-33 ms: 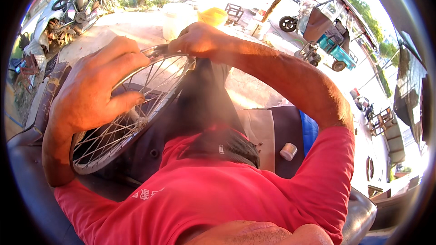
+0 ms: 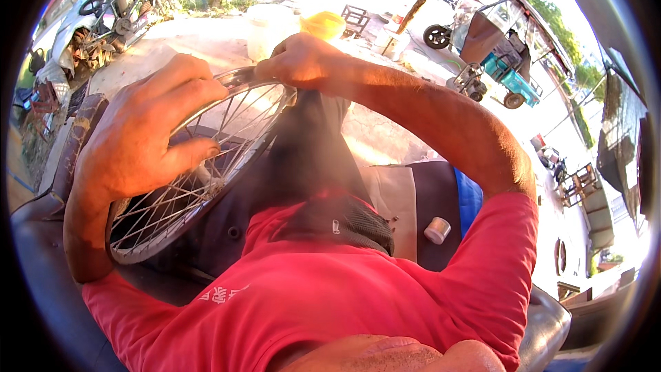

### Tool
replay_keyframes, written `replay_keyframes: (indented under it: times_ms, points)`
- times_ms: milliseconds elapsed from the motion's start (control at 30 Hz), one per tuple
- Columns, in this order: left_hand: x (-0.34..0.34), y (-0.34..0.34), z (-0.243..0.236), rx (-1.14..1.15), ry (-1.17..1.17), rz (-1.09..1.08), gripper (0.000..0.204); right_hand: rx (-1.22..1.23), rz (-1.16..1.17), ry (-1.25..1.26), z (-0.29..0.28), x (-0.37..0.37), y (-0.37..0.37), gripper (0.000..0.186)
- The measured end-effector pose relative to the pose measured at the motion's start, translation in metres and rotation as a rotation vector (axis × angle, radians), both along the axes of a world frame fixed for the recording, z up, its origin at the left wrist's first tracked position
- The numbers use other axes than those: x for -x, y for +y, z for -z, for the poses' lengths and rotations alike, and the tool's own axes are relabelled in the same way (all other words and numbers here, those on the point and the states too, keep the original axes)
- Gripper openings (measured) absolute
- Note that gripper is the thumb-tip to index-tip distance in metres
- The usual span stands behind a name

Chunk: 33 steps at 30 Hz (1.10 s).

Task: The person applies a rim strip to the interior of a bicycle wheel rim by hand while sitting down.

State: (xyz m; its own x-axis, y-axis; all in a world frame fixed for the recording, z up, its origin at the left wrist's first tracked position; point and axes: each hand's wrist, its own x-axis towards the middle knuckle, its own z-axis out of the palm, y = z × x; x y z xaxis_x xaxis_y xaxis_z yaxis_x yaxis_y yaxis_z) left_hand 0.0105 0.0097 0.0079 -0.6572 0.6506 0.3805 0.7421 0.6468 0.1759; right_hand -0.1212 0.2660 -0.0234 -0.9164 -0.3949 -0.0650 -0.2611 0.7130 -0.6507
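Note:
A spoked bicycle wheel [image 2: 155,248] leans over my lap on the left, tilted, with its hub and lower spokes partly in shade. Across its left side lies my left hand [image 2: 148,131], thumb spread wide from the fingers. Those fingertips reach the far part of the rim, and the thumb hovers over the spokes. My right hand [image 2: 299,62] is closed on the rim's far edge, knuckles up. Between the two hands a dark strip [image 2: 239,77] runs along the rim; whether it is tyre or tube I cannot tell.
A small round tub [image 2: 437,230] lies on the dark seat to my right, beside blue cloth [image 2: 469,196]. Ahead are a pale bucket [image 2: 265,27], a yellow basin [image 2: 322,25] and a small stool [image 2: 354,19]. A three-wheeled cart [image 2: 509,72] stands far right, bicycles [image 2: 148,3] far left.

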Motion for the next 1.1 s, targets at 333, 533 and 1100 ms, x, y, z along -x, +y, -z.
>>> replay_keyframes:
  times_ms: [333,533,1100]
  points:
    - [-0.001,0.001,0.0,-0.018,0.039,0.02,0.057,-0.027,-0.119,0.028,-0.016,-0.012,-0.006,0.045]
    - [0.001,0.001,0.002,-0.05,0.077,0.032,0.051,-0.151,0.023,0.014,-0.015,-0.012,-0.006,0.046]
    - [0.005,-0.004,0.007,-0.048,0.1,0.044,0.046,0.054,-0.052,-0.094,-0.005,0.002,-0.008,0.039]
